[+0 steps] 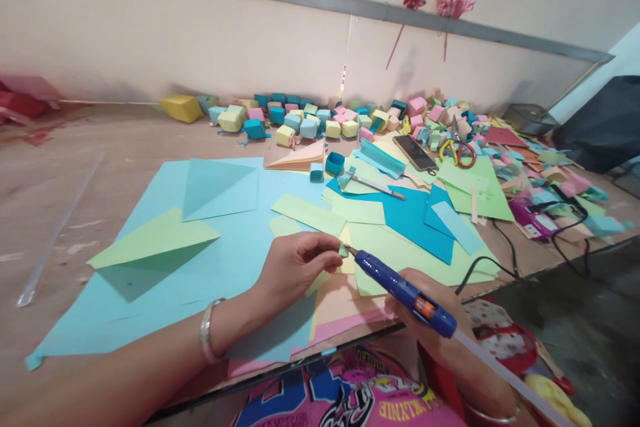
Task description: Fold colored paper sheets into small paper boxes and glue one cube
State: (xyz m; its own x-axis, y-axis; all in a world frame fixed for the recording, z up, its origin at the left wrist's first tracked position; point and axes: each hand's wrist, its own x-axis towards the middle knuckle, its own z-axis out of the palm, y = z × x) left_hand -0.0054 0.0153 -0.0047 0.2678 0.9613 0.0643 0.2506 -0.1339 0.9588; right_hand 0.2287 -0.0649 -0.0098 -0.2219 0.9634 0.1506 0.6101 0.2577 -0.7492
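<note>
My left hand [295, 267] is closed in a pinch on a small folded piece of green paper [343, 250], held just above the sheets at the table's near edge. My right hand [435, 320] grips a blue glue gun [400, 287] whose metal tip touches or nearly touches that paper piece. A clear glue stick [505, 377] pokes out of the gun's back. A silver bangle sits on my left wrist. Light blue and green paper sheets [200, 240] lie beneath and to the left of my hands.
Several small folded paper cubes [300, 123] are heaped along the far wall. A phone [415, 153], scissors [457, 150], a craft knife [375, 185], a pink device with black cables [535, 223] and paper scraps lie at right. A clear glue stick [57, 230] lies far left.
</note>
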